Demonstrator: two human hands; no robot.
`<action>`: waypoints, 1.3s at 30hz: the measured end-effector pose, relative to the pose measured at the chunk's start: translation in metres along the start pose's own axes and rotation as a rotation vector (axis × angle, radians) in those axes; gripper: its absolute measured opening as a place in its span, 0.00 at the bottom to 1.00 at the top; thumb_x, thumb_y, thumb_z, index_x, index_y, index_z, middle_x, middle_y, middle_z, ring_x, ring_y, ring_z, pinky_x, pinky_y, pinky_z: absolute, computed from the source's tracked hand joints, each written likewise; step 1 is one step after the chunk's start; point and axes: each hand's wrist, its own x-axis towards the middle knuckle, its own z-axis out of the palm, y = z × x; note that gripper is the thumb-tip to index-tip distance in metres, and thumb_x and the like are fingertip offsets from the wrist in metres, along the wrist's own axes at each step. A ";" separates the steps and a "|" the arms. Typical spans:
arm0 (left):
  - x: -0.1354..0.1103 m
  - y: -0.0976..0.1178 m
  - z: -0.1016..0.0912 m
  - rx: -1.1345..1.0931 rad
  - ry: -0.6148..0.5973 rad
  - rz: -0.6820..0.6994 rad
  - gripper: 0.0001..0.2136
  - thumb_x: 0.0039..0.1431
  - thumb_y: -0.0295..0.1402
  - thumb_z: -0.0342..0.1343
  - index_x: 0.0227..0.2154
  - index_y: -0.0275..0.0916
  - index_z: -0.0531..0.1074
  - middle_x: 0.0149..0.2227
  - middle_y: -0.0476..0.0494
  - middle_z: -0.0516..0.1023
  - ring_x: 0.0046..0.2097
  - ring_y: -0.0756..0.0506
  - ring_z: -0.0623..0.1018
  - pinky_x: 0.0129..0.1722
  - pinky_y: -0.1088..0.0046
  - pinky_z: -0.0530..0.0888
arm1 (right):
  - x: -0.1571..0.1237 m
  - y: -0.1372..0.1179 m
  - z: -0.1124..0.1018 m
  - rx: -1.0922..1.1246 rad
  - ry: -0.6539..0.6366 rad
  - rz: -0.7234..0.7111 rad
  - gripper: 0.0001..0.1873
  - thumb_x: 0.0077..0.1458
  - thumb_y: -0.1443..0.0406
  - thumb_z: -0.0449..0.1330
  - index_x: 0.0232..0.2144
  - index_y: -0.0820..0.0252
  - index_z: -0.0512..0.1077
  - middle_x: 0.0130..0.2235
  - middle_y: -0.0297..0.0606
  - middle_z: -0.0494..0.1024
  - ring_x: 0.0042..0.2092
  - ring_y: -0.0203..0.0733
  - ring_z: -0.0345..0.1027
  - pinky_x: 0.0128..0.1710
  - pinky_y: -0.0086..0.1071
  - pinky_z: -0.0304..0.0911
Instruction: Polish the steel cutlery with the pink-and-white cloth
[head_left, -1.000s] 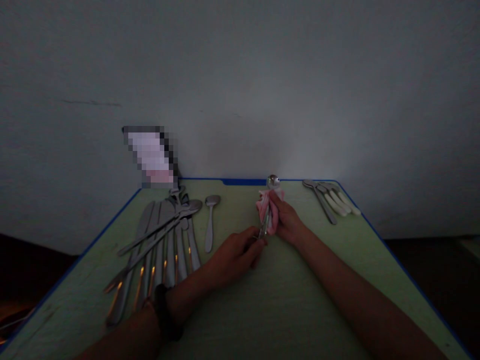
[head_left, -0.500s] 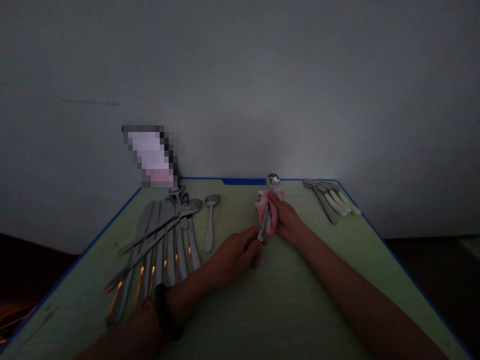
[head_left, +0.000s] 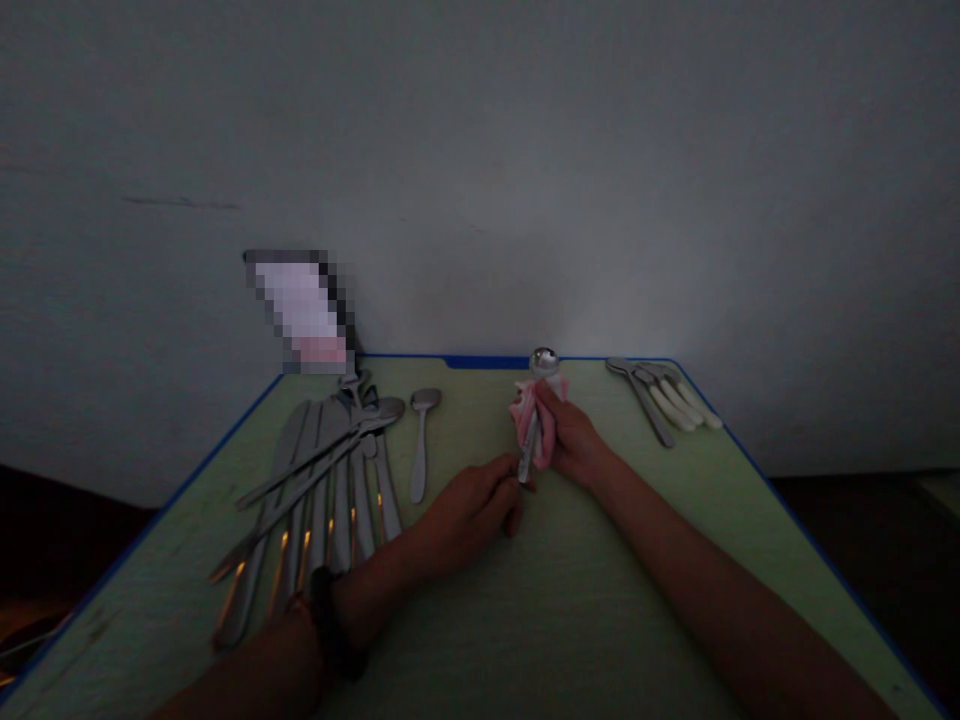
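Note:
A shiny metal spoon (head_left: 544, 361) is held up over the middle of the table, its round bowl pointing away from me. My left hand (head_left: 480, 500) pinches the end of its handle, fingers closed. Farther up, my right hand (head_left: 574, 435) is closed on a pink cloth (head_left: 547, 432), which is folded around the spoon's handle just below the bowl. Part of the handle shows between the cloth and my left fingers. A smaller spoon (head_left: 421, 440) lies on the table, left of the held one.
Several knives (head_left: 319, 480) lie in a row at the left, with long-handled spoons (head_left: 386, 410) across them. At the far right are another spoon (head_left: 641, 400) and several white-handled pieces of cutlery (head_left: 675, 405). A blurred-out phone-like screen (head_left: 304, 305) leans against the wall behind the green table (head_left: 540, 620).
The spoon has turned or tilted very slightly, its bowl a touch farther left. Both hands stay almost in place, and the cloth remains around the handle.

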 end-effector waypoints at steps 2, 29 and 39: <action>0.000 0.000 0.000 0.002 0.001 -0.012 0.07 0.59 0.27 0.40 0.30 0.40 0.62 0.21 0.55 0.68 0.26 0.51 0.70 0.31 0.76 0.65 | 0.000 0.000 0.000 0.002 0.009 -0.003 0.14 0.49 0.59 0.60 0.32 0.65 0.71 0.26 0.37 0.77 0.26 0.35 0.71 0.29 0.27 0.67; 0.006 -0.006 0.002 -0.014 0.241 -0.071 0.12 0.63 0.37 0.39 0.29 0.39 0.64 0.19 0.55 0.65 0.21 0.52 0.66 0.25 0.78 0.62 | -0.008 0.014 0.004 -0.525 -0.083 -0.306 0.21 0.50 0.51 0.56 0.37 0.61 0.74 0.32 0.40 0.79 0.32 0.40 0.72 0.34 0.31 0.65; 0.008 -0.008 0.002 -0.109 0.289 -0.092 0.15 0.63 0.39 0.38 0.25 0.38 0.63 0.18 0.54 0.65 0.20 0.52 0.65 0.22 0.78 0.62 | -0.016 0.006 0.008 -0.733 -0.217 -0.287 0.18 0.47 0.55 0.59 0.35 0.62 0.75 0.38 0.42 0.79 0.40 0.43 0.72 0.41 0.35 0.65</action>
